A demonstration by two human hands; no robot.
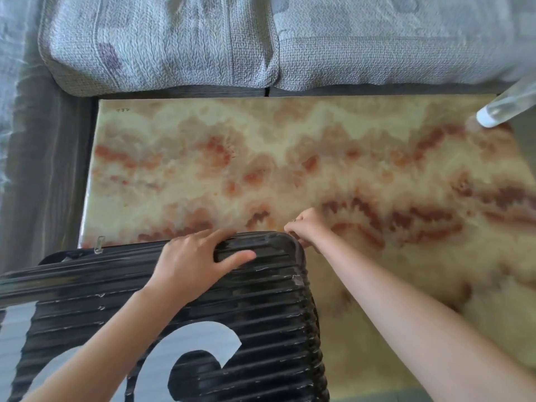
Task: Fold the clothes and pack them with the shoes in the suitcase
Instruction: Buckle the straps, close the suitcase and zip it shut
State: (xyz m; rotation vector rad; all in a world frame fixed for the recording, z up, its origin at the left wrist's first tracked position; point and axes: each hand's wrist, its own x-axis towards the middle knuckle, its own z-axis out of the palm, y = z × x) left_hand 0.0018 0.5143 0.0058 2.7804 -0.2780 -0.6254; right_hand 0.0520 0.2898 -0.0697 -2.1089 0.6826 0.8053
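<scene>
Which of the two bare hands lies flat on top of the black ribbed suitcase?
The left hand, fingers spread on the black ribbed hard-shell suitcase. The right hand is curled beside its far corner; whether it pinches anything is unclear.

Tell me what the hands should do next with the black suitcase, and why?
Probably draw the zipper on along the edge. The left hand presses the suitcase lid flat, and the right hand pinches something small at its far corner, likely a zipper pull. Another pull sits further left.
</scene>
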